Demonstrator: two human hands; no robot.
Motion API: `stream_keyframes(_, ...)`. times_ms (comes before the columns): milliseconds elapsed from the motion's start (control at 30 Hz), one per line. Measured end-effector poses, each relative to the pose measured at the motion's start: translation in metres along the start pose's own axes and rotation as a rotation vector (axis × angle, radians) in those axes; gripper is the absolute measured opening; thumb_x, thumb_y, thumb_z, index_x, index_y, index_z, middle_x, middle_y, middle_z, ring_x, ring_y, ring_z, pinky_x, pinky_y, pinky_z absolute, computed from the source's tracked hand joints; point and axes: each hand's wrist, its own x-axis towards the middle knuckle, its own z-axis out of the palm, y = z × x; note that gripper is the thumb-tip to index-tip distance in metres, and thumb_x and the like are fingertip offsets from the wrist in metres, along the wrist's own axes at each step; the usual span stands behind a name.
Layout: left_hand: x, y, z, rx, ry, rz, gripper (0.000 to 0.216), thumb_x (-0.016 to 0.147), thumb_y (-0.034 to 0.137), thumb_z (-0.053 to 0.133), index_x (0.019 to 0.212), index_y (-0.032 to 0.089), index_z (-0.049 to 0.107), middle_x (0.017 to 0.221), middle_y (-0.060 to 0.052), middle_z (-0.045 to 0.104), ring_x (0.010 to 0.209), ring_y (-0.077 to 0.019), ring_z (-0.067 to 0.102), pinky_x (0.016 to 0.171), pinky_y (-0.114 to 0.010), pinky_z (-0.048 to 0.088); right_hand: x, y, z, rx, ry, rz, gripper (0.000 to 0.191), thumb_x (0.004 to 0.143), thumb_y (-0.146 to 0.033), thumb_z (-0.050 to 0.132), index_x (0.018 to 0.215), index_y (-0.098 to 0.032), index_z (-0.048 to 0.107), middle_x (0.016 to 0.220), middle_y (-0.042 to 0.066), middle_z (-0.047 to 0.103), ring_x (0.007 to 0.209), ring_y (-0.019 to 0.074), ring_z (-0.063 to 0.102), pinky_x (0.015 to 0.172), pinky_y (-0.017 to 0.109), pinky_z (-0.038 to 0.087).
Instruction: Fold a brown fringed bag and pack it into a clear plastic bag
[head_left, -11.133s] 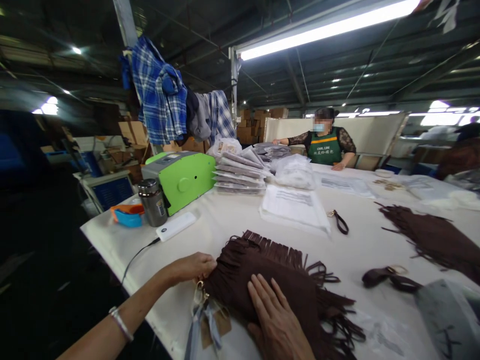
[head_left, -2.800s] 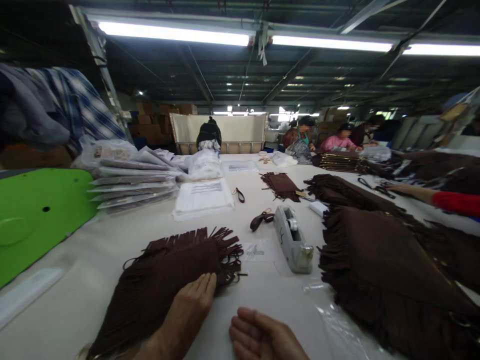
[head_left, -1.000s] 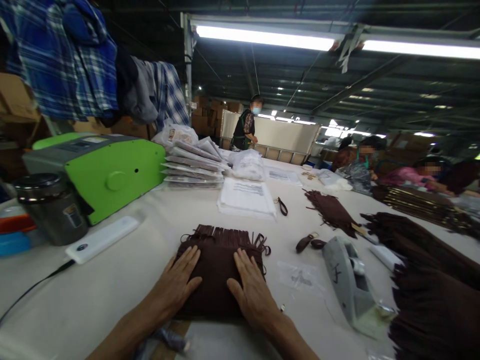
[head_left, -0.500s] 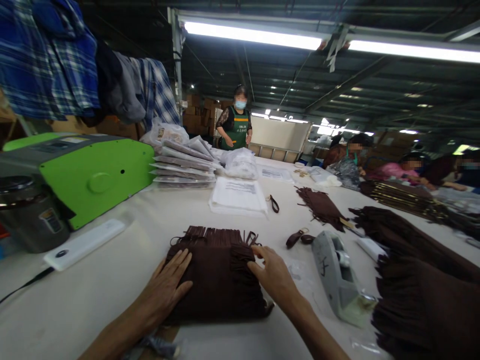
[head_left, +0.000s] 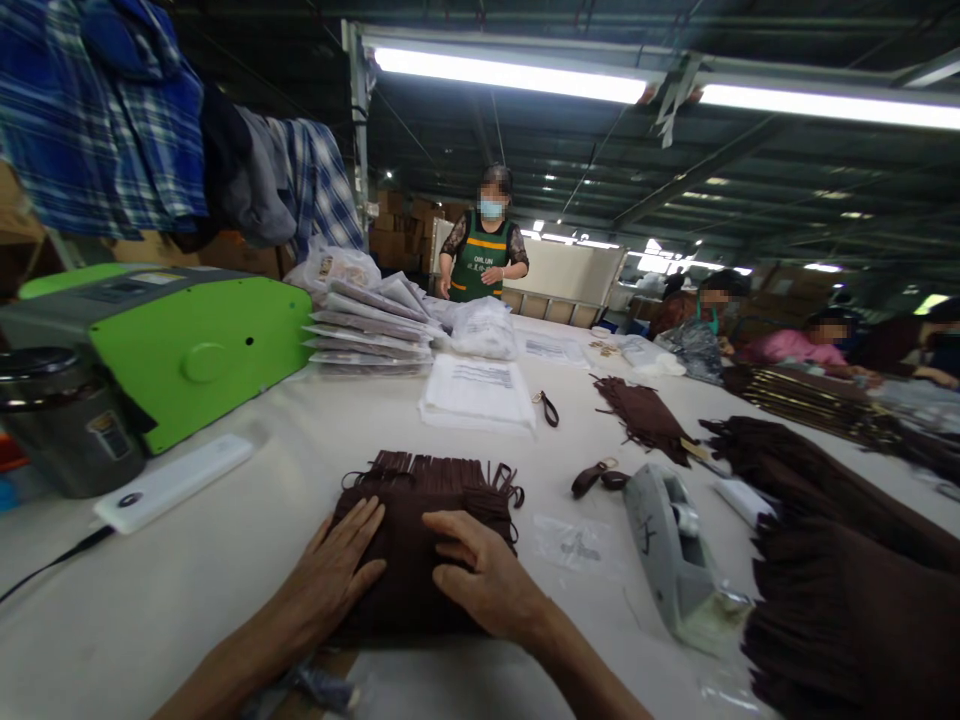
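Observation:
A dark brown fringed bag (head_left: 409, 560) lies flat on the white table in front of me, its fringe strips spread along the far edge. My left hand (head_left: 341, 555) rests flat on the left part of the bag, fingers stretched out. Over the right half is my right hand (head_left: 487, 575), its fingers bent loosely and apart, with nothing visible in them. Whether its fingertips touch the bag I cannot tell. Right of the bag lies a small clear plastic packet (head_left: 577, 545).
A tape dispenser (head_left: 679, 560) and brown fringed pieces (head_left: 862, 600) are on the right. Leather straps (head_left: 592, 478) lie behind the dispenser. On the left stand a green machine (head_left: 202, 350), a dark jar (head_left: 67, 425) and a white device (head_left: 176, 485). A person (head_left: 484, 250) stands across the table.
My right hand has moved left from the bag's right edge to over its middle, uncovering the clear packet. My left hand stays in place. The person opposite has shifted slightly right.

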Motion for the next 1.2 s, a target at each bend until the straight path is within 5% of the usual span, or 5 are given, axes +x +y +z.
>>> stream_keyframes(300,0.007,0.013,-0.026,-0.017,-0.082,-0.012,0.059,0.095,0.052,0.039,0.144,0.019,0.039,0.148,-0.012,0.041,0.135,-0.0267,0.042,0.111,-0.045,0.031,-0.005,0.011,-0.074,-0.351,0.280,0.223,0.025,0.083,-0.025,0.042,0.091,-0.019,0.066,0.076,0.003,0.069,0.072,0.0190,0.064,0.066,0.030,0.048)
stream_keyframes(700,0.009,0.016,-0.029,-0.042,-0.169,-0.077,0.061,0.095,0.056,0.037,0.146,0.020,0.035,0.151,-0.010,0.035,0.139,-0.0268,0.036,0.113,-0.048,0.028,0.011,0.001,-0.040,0.013,0.037,0.194,0.035,0.087,-0.041,0.049,0.112,-0.018,0.058,0.109,0.010,0.067,0.086,0.0200,0.069,0.078,0.034,0.052)
stream_keyframes(833,0.008,0.016,-0.029,-0.063,-0.165,-0.070,0.061,0.096,0.055,0.036,0.146,0.020,0.034,0.152,-0.009,0.034,0.139,-0.0269,0.035,0.114,-0.049,0.027,0.013,0.007,-0.059,-0.250,0.163,0.219,0.036,0.090,-0.040,0.038,0.110,-0.017,0.058,0.096,0.009,0.068,0.072,0.0205,0.068,0.064,0.035,0.052)
stream_keyframes(1000,0.005,0.013,-0.022,-0.051,-0.095,-0.052,0.061,0.095,0.056,0.037,0.146,0.022,0.036,0.151,-0.008,0.038,0.138,-0.0265,0.038,0.114,-0.047,0.027,0.014,0.015,-0.042,-0.393,0.150,0.137,0.029,0.087,-0.036,0.051,0.107,-0.019,0.064,0.099,0.008,0.069,0.096,0.0248,0.064,0.090,0.041,0.045)
stream_keyframes(1200,0.004,0.012,-0.018,-0.022,-0.066,-0.041,0.060,0.095,0.056,0.037,0.146,0.024,0.036,0.150,-0.008,0.040,0.137,-0.0248,0.040,0.113,-0.044,0.028,0.014,0.004,-0.042,0.028,0.076,0.176,0.042,0.092,-0.048,0.046,0.120,-0.019,0.055,0.116,0.011,0.065,0.094,0.0207,0.066,0.075,0.034,0.056)
